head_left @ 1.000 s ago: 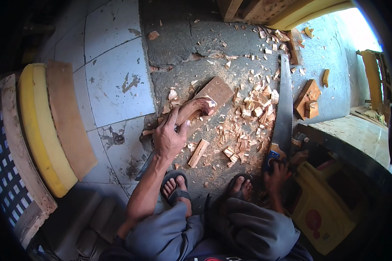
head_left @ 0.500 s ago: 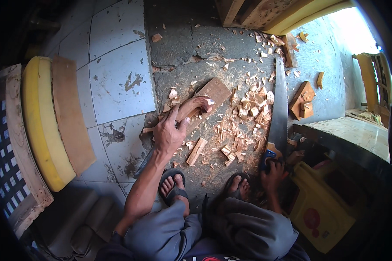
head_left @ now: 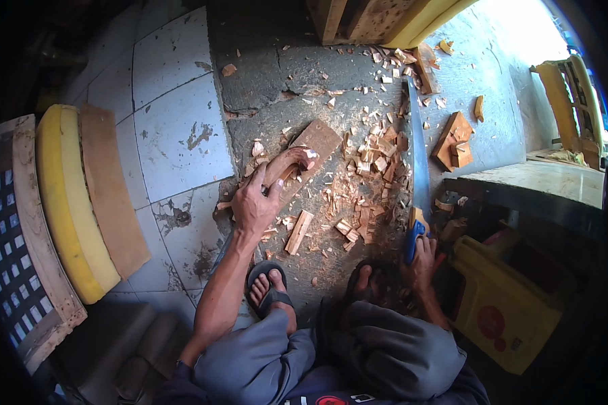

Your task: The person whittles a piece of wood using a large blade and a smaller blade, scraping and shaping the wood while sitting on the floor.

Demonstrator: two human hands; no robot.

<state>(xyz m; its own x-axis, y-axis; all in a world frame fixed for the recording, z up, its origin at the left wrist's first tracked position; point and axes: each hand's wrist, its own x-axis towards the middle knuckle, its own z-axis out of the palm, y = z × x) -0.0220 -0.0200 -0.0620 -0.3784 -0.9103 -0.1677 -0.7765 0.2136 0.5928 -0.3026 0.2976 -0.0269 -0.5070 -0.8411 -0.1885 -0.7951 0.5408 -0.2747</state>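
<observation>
My right hand [head_left: 422, 262] is wrapped round the blue and tan handle of a handsaw [head_left: 420, 158]. Its long blade points away from me, along the right side of the wood chips. My left hand [head_left: 255, 204] grips the near end of a curved, dark-skinned piece of wood [head_left: 285, 159], thumb on one side and fingers on the other. The pale cut end of that piece faces right. Under it lies a flat wooden board [head_left: 324, 137], set at a slant on the floor and partly covered by the hand.
Wood chips [head_left: 368, 158] are scattered between board and saw, with a short wooden stick [head_left: 298, 232] nearby. Wooden blocks [head_left: 454, 143] lie beyond the blade. A yellow plastic container [head_left: 496, 297] stands at right, below a ledge [head_left: 540, 179]. Yellow padded wooden frames [head_left: 71, 202] stand at left.
The handsaw has been raised and turned in my right hand, so its handle and blade show at a different angle. My left hand stays on the curved wood. The whole view has shifted slightly.
</observation>
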